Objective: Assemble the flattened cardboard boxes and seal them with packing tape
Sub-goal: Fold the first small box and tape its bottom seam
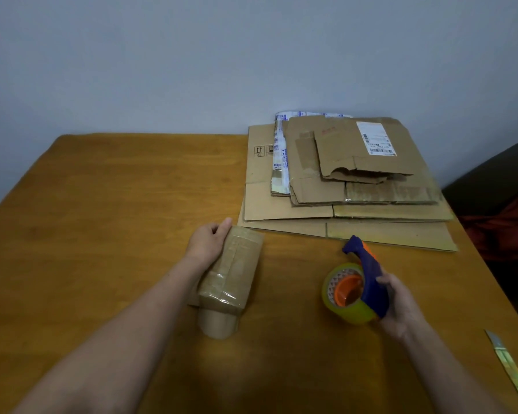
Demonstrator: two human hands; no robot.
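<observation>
Hands share the work: the left hand clasps the left side of a small taped cardboard box, thumb at its far top corner, while the right hand curls round the blue handle of a tape dispenser whose packing tape roll touches the wooden table. Flattened cardboard boxes lie stacked at the far right, the topmost bearing a shipping label. A utility knife lies near the right edge.
</observation>
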